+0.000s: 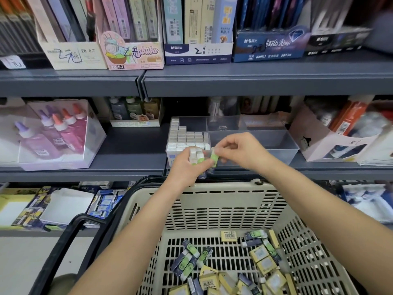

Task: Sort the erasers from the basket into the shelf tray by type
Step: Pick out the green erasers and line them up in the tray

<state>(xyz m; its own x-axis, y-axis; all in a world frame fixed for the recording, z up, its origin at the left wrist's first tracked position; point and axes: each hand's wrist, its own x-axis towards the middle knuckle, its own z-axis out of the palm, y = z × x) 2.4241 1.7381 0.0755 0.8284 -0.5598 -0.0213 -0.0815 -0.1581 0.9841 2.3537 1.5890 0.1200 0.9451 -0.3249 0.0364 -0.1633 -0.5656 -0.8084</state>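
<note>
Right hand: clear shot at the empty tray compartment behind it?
Probably yes: the right hand, pinching a green eraser, hovers right by the empty compartment; its top is open and nothing lies between.

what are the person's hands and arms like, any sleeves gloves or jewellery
The left hand and the right hand are bare: no gloves, rings or watch visible. The forearms are bare too, with no sleeve in view up to the frame's edge.

Capped bottles [53, 133] stand left; a pink box [131, 54] and blue box [268, 47] sit above.
</note>
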